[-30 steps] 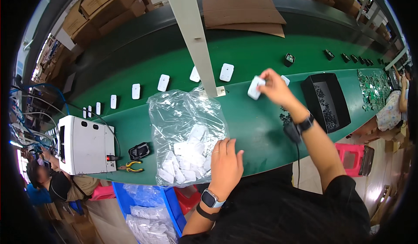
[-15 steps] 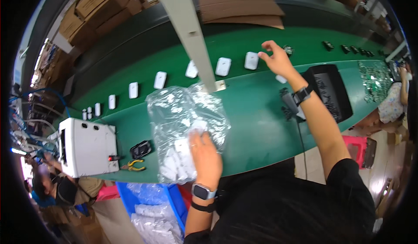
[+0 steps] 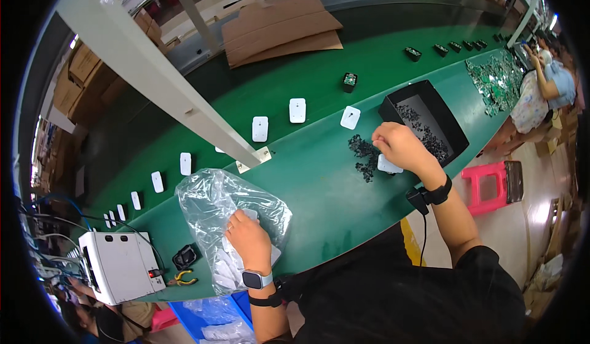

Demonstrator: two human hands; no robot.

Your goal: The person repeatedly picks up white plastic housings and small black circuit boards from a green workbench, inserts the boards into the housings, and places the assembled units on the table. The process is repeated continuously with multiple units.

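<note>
Where the right hand (image 3: pixel 399 148) curls, its white part (image 3: pixel 388 165) hides.

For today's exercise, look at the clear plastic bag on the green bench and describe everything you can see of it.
The clear, crinkled plastic bag lies slumped on the green bench near its front edge, beside a white box-shaped device. Its film is thin, glossy and creased, catching highlights. Through it show many small white flat parts heaped at its lower end. The person's left hand is pushed into its open mouth, touching a white part inside.
</note>
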